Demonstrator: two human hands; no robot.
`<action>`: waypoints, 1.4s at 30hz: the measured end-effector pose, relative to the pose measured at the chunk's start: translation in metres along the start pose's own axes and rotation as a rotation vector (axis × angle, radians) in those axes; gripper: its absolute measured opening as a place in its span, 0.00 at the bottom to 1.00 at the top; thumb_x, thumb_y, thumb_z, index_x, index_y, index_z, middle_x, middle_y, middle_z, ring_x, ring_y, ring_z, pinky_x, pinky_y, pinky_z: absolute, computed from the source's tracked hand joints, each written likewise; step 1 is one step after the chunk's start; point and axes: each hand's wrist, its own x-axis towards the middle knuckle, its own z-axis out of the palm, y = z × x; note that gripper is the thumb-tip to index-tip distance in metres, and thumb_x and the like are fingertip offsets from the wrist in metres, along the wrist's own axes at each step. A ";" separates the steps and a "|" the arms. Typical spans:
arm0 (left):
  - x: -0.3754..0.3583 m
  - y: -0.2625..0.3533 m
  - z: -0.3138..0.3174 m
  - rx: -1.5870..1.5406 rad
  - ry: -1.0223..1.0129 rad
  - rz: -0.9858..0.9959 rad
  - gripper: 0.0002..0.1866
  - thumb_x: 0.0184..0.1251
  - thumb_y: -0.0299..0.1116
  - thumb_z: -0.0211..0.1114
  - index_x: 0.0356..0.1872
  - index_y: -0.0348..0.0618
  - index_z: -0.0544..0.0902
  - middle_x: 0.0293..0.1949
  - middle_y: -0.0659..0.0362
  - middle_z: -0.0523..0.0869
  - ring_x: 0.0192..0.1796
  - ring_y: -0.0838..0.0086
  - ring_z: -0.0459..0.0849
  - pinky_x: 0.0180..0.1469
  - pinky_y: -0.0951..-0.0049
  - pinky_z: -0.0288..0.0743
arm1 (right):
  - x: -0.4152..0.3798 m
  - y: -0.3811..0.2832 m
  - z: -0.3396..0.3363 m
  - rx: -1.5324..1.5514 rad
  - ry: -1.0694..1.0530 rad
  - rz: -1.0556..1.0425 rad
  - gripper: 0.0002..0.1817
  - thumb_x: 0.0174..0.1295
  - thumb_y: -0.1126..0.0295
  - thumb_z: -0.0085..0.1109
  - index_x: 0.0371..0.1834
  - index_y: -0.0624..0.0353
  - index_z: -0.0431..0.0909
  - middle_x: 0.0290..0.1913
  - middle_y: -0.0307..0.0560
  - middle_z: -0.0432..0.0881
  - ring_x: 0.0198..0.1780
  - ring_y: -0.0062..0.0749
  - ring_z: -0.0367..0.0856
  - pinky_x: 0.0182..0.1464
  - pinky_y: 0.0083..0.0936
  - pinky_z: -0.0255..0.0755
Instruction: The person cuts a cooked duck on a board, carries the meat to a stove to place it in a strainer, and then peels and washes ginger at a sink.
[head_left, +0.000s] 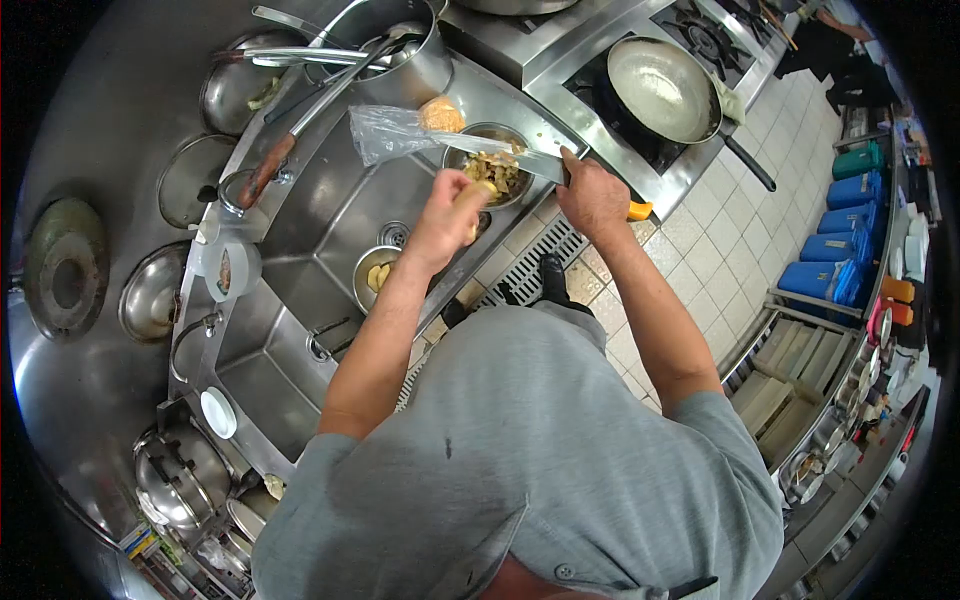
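Observation:
In the head view, my right hand point(597, 198) is closed round the orange handle point(640, 211) of a knife. Its broad blade point(543, 166) points left over a metal bowl point(527, 143) that holds brownish-yellow peelings or scraps point(495, 175). Pinched in my left hand point(448, 222) is a pale yellow piece of food point(484, 191), too small to name, beside the bowl's near rim. A smaller metal bowl point(362, 268) with pale yellow pieces point(378, 275) sits below my left forearm. Behind the scrap bowl lie a clear plastic bag point(385, 135) and a round orange-brown item point(441, 115).
Left of me is a steel sink point(320, 210) with a tap point(190, 345). A large pot point(420, 75) with long-handled utensils stands at the back. A wok point(665, 88) rests on the stove at right. Another person point(850, 60) is at the far right, near shelves with blue containers point(835, 250).

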 end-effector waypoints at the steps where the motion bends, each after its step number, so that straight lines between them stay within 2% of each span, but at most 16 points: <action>1: 0.001 0.000 0.003 0.425 -0.006 0.099 0.24 0.73 0.38 0.69 0.64 0.49 0.69 0.38 0.54 0.81 0.36 0.71 0.80 0.35 0.69 0.76 | 0.000 -0.004 -0.007 -0.051 -0.016 0.036 0.30 0.58 0.63 0.65 0.68 0.47 0.79 0.43 0.53 0.88 0.44 0.50 0.90 0.48 0.45 0.83; 3: 0.011 -0.002 0.012 0.680 -0.146 0.262 0.41 0.65 0.33 0.76 0.76 0.53 0.62 0.44 0.55 0.82 0.37 0.68 0.80 0.43 0.67 0.78 | -0.004 -0.012 -0.018 -0.115 -0.009 -0.010 0.29 0.61 0.64 0.62 0.68 0.55 0.78 0.43 0.53 0.88 0.44 0.47 0.91 0.48 0.42 0.83; 5: 0.014 0.011 0.039 1.020 -0.355 0.109 0.56 0.60 0.32 0.77 0.85 0.55 0.49 0.52 0.46 0.84 0.50 0.57 0.86 0.58 0.62 0.79 | -0.006 -0.013 -0.022 -0.241 0.012 -0.083 0.27 0.63 0.66 0.59 0.68 0.58 0.78 0.43 0.52 0.89 0.43 0.44 0.91 0.46 0.40 0.82; 6: 0.030 -0.017 0.033 1.039 -0.346 0.355 0.62 0.56 0.32 0.77 0.86 0.56 0.41 0.66 0.39 0.80 0.66 0.49 0.81 0.70 0.60 0.72 | -0.009 -0.017 -0.030 -0.278 0.015 -0.098 0.26 0.65 0.68 0.56 0.67 0.60 0.77 0.42 0.51 0.89 0.43 0.43 0.92 0.45 0.39 0.82; 9: 0.045 -0.024 0.029 1.037 -0.254 0.216 0.62 0.57 0.33 0.78 0.86 0.54 0.41 0.72 0.36 0.74 0.73 0.45 0.75 0.75 0.58 0.69 | -0.011 -0.005 -0.054 -0.337 -0.070 -0.039 0.23 0.65 0.69 0.56 0.64 0.60 0.79 0.43 0.51 0.90 0.44 0.43 0.92 0.46 0.39 0.82; 14: 0.063 -0.020 0.005 0.947 -0.172 -0.013 0.61 0.57 0.38 0.78 0.86 0.50 0.45 0.73 0.37 0.74 0.74 0.49 0.75 0.77 0.65 0.65 | -0.027 0.038 -0.086 -0.300 -0.134 0.132 0.19 0.62 0.62 0.65 0.54 0.55 0.81 0.41 0.53 0.89 0.46 0.52 0.90 0.46 0.46 0.83; 17: 0.066 -0.010 -0.008 0.475 -0.127 -0.343 0.43 0.71 0.41 0.69 0.83 0.47 0.58 0.48 0.51 0.88 0.39 0.71 0.86 0.31 0.72 0.78 | -0.043 0.045 -0.104 -0.076 -0.122 0.196 0.24 0.61 0.56 0.67 0.59 0.53 0.83 0.44 0.56 0.89 0.51 0.53 0.88 0.49 0.51 0.80; 18: 0.062 -0.008 -0.007 0.269 -0.127 -0.301 0.28 0.77 0.39 0.62 0.75 0.47 0.71 0.38 0.58 0.86 0.27 0.83 0.73 0.21 0.80 0.60 | -0.046 0.051 -0.097 0.004 -0.101 0.164 0.21 0.64 0.56 0.66 0.57 0.54 0.83 0.44 0.56 0.89 0.51 0.53 0.88 0.50 0.49 0.80; 22: 0.072 -0.032 -0.039 -0.456 -0.195 -0.349 0.20 0.80 0.38 0.58 0.68 0.49 0.75 0.45 0.53 0.87 0.30 0.80 0.76 0.25 0.81 0.66 | -0.046 0.053 -0.058 0.535 -0.219 0.077 0.17 0.72 0.57 0.62 0.52 0.59 0.85 0.38 0.57 0.88 0.41 0.50 0.88 0.47 0.41 0.79; 25: 0.078 -0.037 -0.049 -0.608 -0.195 -0.303 0.20 0.79 0.37 0.58 0.67 0.45 0.75 0.48 0.52 0.86 0.30 0.79 0.76 0.28 0.80 0.69 | -0.048 0.018 -0.040 0.827 -0.298 0.194 0.19 0.76 0.57 0.60 0.45 0.65 0.85 0.28 0.50 0.83 0.30 0.31 0.76 0.39 0.32 0.75; 30: 0.059 -0.029 -0.045 -0.691 -0.139 -0.116 0.18 0.75 0.32 0.60 0.63 0.42 0.80 0.50 0.56 0.85 0.41 0.74 0.81 0.38 0.75 0.76 | -0.043 -0.013 -0.011 0.923 -0.353 0.077 0.11 0.77 0.65 0.58 0.44 0.63 0.80 0.28 0.40 0.80 0.28 0.22 0.76 0.30 0.26 0.72; 33: 0.043 -0.016 -0.040 -0.844 -0.002 -0.114 0.19 0.72 0.33 0.62 0.61 0.37 0.81 0.51 0.54 0.85 0.48 0.67 0.84 0.45 0.75 0.81 | -0.051 -0.019 0.021 0.937 -0.057 -0.136 0.08 0.75 0.69 0.60 0.44 0.63 0.79 0.29 0.44 0.80 0.31 0.30 0.79 0.33 0.33 0.76; 34: 0.056 -0.036 -0.065 -0.907 -0.225 -0.121 0.19 0.71 0.33 0.62 0.59 0.34 0.81 0.51 0.52 0.85 0.48 0.66 0.85 0.46 0.74 0.82 | -0.048 -0.022 0.013 0.842 -0.148 -0.095 0.09 0.74 0.68 0.60 0.46 0.64 0.79 0.31 0.44 0.82 0.34 0.28 0.82 0.35 0.31 0.78; 36: 0.043 -0.015 -0.041 -0.964 -0.108 -0.088 0.16 0.71 0.30 0.60 0.55 0.32 0.80 0.47 0.50 0.86 0.46 0.63 0.86 0.48 0.66 0.83 | -0.046 -0.029 -0.005 1.022 -0.220 0.022 0.12 0.74 0.64 0.60 0.43 0.64 0.80 0.36 0.56 0.86 0.37 0.40 0.87 0.42 0.37 0.80; 38: 0.036 -0.007 -0.032 -0.970 -0.037 -0.126 0.16 0.70 0.28 0.59 0.55 0.30 0.80 0.48 0.47 0.87 0.46 0.61 0.86 0.50 0.64 0.83 | -0.042 -0.026 0.022 1.080 -0.103 -0.091 0.09 0.77 0.67 0.57 0.45 0.63 0.78 0.29 0.39 0.81 0.27 0.21 0.79 0.30 0.28 0.75; 42: 0.045 -0.024 -0.047 -0.921 -0.179 -0.172 0.18 0.67 0.27 0.59 0.56 0.29 0.79 0.51 0.45 0.87 0.47 0.59 0.85 0.52 0.63 0.83 | -0.048 -0.030 -0.016 1.057 -0.139 -0.082 0.10 0.77 0.66 0.58 0.44 0.63 0.77 0.30 0.41 0.83 0.25 0.20 0.77 0.28 0.26 0.74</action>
